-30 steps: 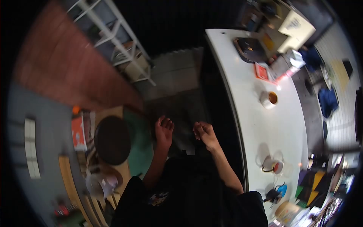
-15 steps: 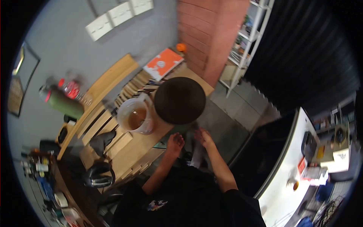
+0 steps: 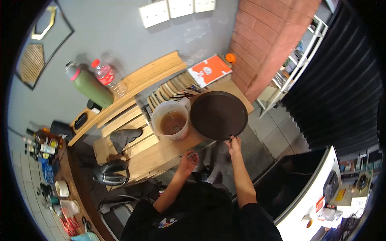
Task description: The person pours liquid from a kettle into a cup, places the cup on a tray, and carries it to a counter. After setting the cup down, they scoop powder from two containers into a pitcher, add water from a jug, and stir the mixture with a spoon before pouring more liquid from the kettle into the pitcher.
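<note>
A round dark brown tray [image 3: 219, 115] rests on the wooden table, its near right edge reaching over the table's front. My right hand [image 3: 234, 145] is closed on that near rim, thumb and fingers pinching it. Directly left of the tray is a clear plastic pitcher [image 3: 157, 119] with a handle, holding brown liquid. My left hand [image 3: 188, 163] hovers below the pitcher, in front of the table edge, palm turned inward, fingers loosely curled and apart, holding nothing.
Behind the pitcher stands a row of books [image 3: 173, 86], beside an orange-and-white box [image 3: 210, 71]. A green bottle [image 3: 90, 87] and a plastic bottle [image 3: 107, 76] sit on the wooden ledge. A kettle [image 3: 110, 173] is at left, a white counter [image 3: 301, 209] at right.
My right hand has gone from open below the tray to gripping its near rim. My left hand stays open. The camera view has shifted, moving the table scene right and down.
</note>
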### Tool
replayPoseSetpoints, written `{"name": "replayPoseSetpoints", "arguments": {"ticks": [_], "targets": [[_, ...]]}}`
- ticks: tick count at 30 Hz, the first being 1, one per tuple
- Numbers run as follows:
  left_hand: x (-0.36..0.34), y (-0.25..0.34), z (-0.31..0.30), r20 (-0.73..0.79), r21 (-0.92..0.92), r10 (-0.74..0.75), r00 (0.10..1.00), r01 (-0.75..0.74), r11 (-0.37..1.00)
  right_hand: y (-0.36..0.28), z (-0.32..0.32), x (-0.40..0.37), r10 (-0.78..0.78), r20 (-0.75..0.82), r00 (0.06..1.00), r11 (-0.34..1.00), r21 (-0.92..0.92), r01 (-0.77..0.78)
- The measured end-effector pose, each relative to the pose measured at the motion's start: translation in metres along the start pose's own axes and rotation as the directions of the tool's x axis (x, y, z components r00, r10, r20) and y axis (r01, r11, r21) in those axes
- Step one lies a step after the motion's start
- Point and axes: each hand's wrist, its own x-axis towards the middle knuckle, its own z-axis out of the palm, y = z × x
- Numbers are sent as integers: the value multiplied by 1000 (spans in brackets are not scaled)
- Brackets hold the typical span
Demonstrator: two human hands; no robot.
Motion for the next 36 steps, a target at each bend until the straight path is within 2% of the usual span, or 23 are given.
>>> {"name": "replayPoseSetpoints", "arguments": {"ticks": [1, 3, 7, 9, 10, 12, 14, 16, 19, 21, 22, 23, 25, 26, 31, 33, 34, 35, 36], "targets": [[0, 0, 9, 14, 17, -30, 999, 29, 999, -8, -8, -7, -19, -29, 999, 1000, 12, 20], [0, -1, 33, -75, 39, -79, 994, 82, 996, -28, -28, -24, -14, -37, 999, 1000, -3, 14], [-4, -13, 82, -35, 136, -188, 982, 191, 972, -71, -74, -92, -97, -100, 990, 990, 97, 107], [-1, -27, 102, 67, 83, -261, 963, 255, 963, -90, -106, -129, -182, -76, 980, 980, 65, 187], [-2, -34, 112, 81, 129, -311, 947, 299, 945, -103, -119, -154, -202, -88, 975, 977, 44, 206], [-4, -50, 135, 318, 169, -404, 858, 368, 914, -119, -147, -196, -277, -147, 950, 958, 36, 285], [-12, -69, 162, 336, 229, -505, 795, 451, 863, -121, -181, -233, -354, -204, 913, 933, -6, 361], [-10, -94, 176, 337, 290, -601, 724, 527, 798, -126, -192, -278, -438, -284, 853, 890, -4, 455], [-8, -136, 187, 362, 458, -706, 609, 544, 703, -118, -206, -343, -513, -409, 755, 833, -23, 553], [-27, -157, 197, 304, 590, -744, 595, 496, 637, -100, -216, -379, -529, -481, 699, 819, -75, 569], [-22, -171, 192, 346, 612, -814, 467, 545, 573, -94, -213, -397, -528, -554, 643, 813, -109, 572], [-27, -184, 192, 317, 654, -851, 419, 553, 516, -79, -220, -412, -526, -607, 596, 796, -104, 596], [-37, -204, 193, 241, 728, -878, 414, 521, 446, -48, -231, -435, -497, -679, 541, 845, -235, 480], [-45, -213, 195, 213, 761, -903, 372, 517, 392, -43, -224, -450, -457, -725, 515, 868, -237, 437], [-63, -256, 192, 52, 826, -967, 250, 534, 182, -19, -216, -487, -398, -859, 321, 872, -245, 423], [-71, -269, 189, 10, 839, -976, 217, 530, 127, -7, -228, -500, -362, -906, 217, 914, -300, 273], [-64, -268, 190, -6, 838, -978, 206, 535, 108, 0, -230, -492, -425, -897, 119, 891, -393, 226], [-67, -272, 190, -16, 844, -980, 198, 528, 93, 5, -236, -496, -416, -903, 106, 893, -385, 232], [-73, -275, 192, -25, 849, -979, 200, 521, 85, -3, -235, -502, -365, -931, 19, 878, -337, 340]]}}
